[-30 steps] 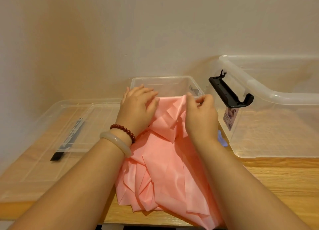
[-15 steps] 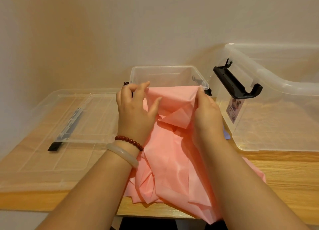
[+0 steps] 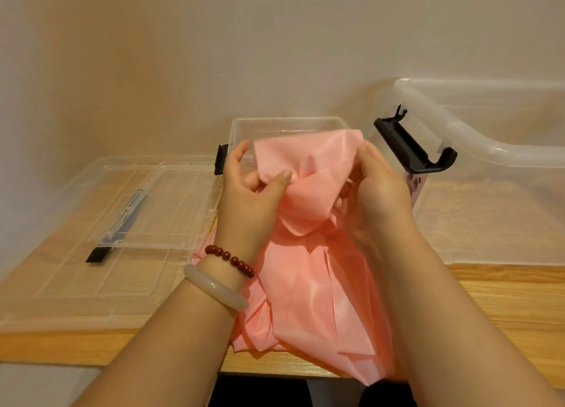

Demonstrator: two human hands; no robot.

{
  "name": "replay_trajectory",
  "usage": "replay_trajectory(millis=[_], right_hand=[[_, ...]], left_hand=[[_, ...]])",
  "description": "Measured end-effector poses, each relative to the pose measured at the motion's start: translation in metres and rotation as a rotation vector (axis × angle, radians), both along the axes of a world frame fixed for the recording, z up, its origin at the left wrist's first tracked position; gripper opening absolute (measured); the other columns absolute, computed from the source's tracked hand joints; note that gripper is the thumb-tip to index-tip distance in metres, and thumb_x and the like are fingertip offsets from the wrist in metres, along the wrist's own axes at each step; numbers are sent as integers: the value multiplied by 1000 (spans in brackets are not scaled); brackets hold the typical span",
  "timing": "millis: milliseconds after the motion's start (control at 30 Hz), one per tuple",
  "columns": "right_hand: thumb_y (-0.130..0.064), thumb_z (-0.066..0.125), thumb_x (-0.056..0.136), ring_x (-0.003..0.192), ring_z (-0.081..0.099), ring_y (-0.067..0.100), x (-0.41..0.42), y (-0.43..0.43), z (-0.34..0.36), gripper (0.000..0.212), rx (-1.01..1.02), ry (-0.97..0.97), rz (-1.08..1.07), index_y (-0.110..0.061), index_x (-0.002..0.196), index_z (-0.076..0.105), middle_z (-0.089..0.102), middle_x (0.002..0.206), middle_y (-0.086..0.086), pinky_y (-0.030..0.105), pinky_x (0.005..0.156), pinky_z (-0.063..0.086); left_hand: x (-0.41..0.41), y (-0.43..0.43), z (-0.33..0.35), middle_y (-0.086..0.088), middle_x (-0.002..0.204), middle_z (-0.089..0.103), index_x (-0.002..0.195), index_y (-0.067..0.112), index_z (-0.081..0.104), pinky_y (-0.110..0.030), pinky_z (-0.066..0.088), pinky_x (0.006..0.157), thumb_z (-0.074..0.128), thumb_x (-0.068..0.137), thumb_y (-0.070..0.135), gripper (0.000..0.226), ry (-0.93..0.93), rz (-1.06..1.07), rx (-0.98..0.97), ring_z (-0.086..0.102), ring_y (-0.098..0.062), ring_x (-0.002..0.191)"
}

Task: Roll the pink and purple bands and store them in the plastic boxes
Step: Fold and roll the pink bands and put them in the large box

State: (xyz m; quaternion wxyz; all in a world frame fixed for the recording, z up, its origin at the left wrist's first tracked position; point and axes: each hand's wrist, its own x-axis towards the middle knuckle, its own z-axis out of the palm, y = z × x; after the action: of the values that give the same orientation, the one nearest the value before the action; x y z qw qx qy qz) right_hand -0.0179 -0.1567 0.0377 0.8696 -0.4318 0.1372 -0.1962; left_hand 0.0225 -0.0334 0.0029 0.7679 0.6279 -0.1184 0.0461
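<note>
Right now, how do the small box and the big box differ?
The small box sits centre, behind the pink band; the big box stands to its right, much larger and taller. The small box's latch hangs flat against its side; the big box's latch juts up and outward. The big box bears a sticker; none shows on the small box. Both are clear, lidless, on the table.

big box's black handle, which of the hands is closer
Right. The right hand sits just left of the black handle; the left hand is farther left, across the pink band.
</note>
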Motion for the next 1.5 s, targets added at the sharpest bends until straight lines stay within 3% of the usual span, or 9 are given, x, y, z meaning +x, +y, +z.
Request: replay_trajectory(millis=[167,400,500,567,700,867,1033,1267,1500], right_hand=[[-12,74,84,79,73,20,-8,4,-18,26,-435,159,49,-21,106,64,75,88,-1,37,67,59],[5,38,85,73,63,19,-14,-8,-23,46,-371,203,-176,-23,105,69,71,88,3,31,65,50],[-29,59,87,83,65,17,-18,-1,-27,16,-376,226,-126,-24,100,66,69,90,-2,41,80,56],[-51,77,66,94,69,20,-22,2,-33,53,-536,301,-39,-29,111,63,71,101,-4,50,85,56],[-15,68,78,87,69,22,-35,-8,-35,34,-915,378,-77,-30,107,59,70,93,0,43,81,57],[-17,51,101,61,65,17,-40,-14,-29,18,-339,179,-69,-18,90,64,67,72,2,32,55,54],[-22,47,103,84,73,20,-44,-10,-16,24,246,14,87,-9,116,62,75,94,10,40,81,59],[-14,74,84,76,67,33,-66,-12,-24,7,-558,305,135,-10,89,71,72,87,12,48,72,55],[-32,46,104,87,66,22,-66,-13,-13,24,-221,83,-36,-18,104,64,71,93,6,40,79,56]], left_hand=[[-3,3,7,-5,80,60,123,37,42,-31,54,68,67,88,12,49,-228,63,74,63,-14,69],[-8,11,-18,12,67,60,140,33,36,-21,51,70,69,86,10,67,-94,-60,201,58,-5,66],[-14,11,-21,15,66,59,122,40,46,-24,49,83,63,89,6,51,-141,-1,136,59,-3,74],[-18,9,-18,14,71,59,115,42,46,-22,49,82,58,91,4,47,-176,64,141,60,-1,76],[-20,12,-9,8,84,60,116,39,45,-22,48,69,51,95,9,37,-197,206,120,60,-1,73],[-21,18,-2,7,92,70,121,43,45,-52,52,91,61,90,27,39,-111,136,63,66,-19,98],[-35,13,-8,5,87,72,149,29,22,-22,51,62,75,80,23,87,74,-131,92,63,-2,63],[-39,21,5,6,84,63,132,31,36,-40,52,92,57,94,11,48,-169,185,49,62,-8,82],[-56,25,20,-2,146,48,151,40,-7,-23,52,64,67,88,38,97,46,-243,30,60,-10,87]])
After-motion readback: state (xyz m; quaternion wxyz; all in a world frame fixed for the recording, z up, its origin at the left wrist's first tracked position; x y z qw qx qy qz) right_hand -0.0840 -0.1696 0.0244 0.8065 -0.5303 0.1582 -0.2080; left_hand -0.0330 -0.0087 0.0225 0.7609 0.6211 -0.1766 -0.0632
